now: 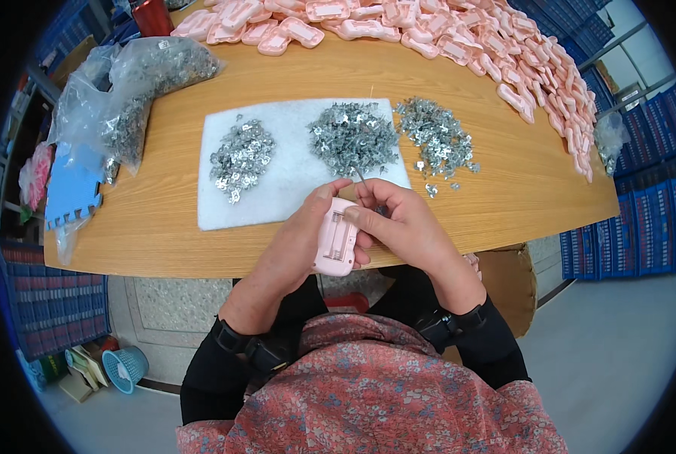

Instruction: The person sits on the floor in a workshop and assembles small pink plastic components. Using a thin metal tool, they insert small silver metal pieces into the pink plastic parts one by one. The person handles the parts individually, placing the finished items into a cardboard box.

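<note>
Over the table's near edge, my left hand (305,231) grips a pale pink plastic casing (336,257) with an open battery compartment facing up. My right hand (407,231) is closed at the casing's right side, its thumb on the compartment's upper part. A thin metal tool (360,175) sticks up from the right fingers; its kind and its lower end are hidden. Just beyond my hands, a dense heap of small metal contact pieces (353,140) lies on a white foam sheet (292,204). A second heap of metal pieces (241,160) lies on the sheet's left half.
Loose metal pieces (438,140) are spread right of the sheet on the wooden table (164,242). Many pink casings (459,38) pile along the far and right edges. At left are a plastic bag of metal pieces (137,98), a blue foam mat (69,181) and a red can (151,17).
</note>
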A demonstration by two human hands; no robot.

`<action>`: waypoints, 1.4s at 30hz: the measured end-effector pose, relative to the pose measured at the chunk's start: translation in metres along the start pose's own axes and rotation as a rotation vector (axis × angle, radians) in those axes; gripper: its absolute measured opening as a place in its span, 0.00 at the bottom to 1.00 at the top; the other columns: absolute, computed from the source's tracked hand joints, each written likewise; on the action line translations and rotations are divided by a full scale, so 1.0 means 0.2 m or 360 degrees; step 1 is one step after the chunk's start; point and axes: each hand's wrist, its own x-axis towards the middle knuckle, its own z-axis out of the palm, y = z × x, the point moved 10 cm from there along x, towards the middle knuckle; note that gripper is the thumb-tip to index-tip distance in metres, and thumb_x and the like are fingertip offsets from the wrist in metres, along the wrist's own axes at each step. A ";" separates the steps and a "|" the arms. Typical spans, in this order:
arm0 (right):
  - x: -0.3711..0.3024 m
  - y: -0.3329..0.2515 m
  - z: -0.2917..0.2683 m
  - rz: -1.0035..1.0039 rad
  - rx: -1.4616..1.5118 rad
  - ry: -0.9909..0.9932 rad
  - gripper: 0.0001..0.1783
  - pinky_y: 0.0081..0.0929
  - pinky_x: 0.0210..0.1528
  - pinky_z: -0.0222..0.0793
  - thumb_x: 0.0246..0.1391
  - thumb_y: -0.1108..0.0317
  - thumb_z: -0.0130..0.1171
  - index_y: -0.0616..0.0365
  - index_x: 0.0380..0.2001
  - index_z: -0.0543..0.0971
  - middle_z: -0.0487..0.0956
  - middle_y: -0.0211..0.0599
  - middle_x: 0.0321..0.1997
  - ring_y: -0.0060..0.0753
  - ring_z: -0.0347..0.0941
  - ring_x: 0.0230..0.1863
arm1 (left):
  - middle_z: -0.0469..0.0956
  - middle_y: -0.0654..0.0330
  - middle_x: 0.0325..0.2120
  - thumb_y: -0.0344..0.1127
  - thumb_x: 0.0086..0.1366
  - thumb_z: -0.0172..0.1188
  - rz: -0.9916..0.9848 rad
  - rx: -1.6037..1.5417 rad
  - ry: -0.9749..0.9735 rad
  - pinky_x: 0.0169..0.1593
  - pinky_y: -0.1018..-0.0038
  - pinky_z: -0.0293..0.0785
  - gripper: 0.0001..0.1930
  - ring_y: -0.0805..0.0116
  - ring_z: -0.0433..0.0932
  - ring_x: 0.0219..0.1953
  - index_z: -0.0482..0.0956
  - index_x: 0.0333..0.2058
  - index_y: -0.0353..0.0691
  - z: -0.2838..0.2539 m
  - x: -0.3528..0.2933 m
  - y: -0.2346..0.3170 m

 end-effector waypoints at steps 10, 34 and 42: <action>-0.01 0.07 -0.04 0.0031 0.0338 -0.0140 0.12 0.15 0.38 0.68 0.60 0.68 0.61 0.63 0.43 0.76 0.76 0.23 0.32 0.12 0.70 0.34 | 0.78 0.59 0.37 0.31 0.71 0.47 0.0383 0.0958 0.0142 0.39 0.78 0.74 0.18 0.77 0.76 0.35 0.70 0.57 0.33 0.01 -0.09 0.17; -0.28 -0.24 0.02 -0.0801 -0.0249 0.0297 0.11 0.38 0.39 0.73 0.55 0.77 0.51 0.62 0.43 0.72 0.78 0.44 0.35 0.46 0.77 0.38 | 0.71 0.61 0.31 0.47 0.72 0.49 0.0073 -0.0230 0.0108 0.30 0.76 0.63 0.22 0.74 0.67 0.25 0.69 0.56 0.36 0.05 -0.05 0.02; -0.40 -0.36 0.10 -0.1434 -0.0653 0.0419 0.17 0.42 0.39 0.71 0.44 0.80 0.58 0.61 0.41 0.73 0.76 0.44 0.36 0.51 0.75 0.38 | 0.72 0.63 0.34 0.48 0.72 0.51 0.0146 -0.0427 0.0144 0.33 0.75 0.68 0.24 0.72 0.69 0.28 0.67 0.58 0.38 -0.01 0.01 -0.03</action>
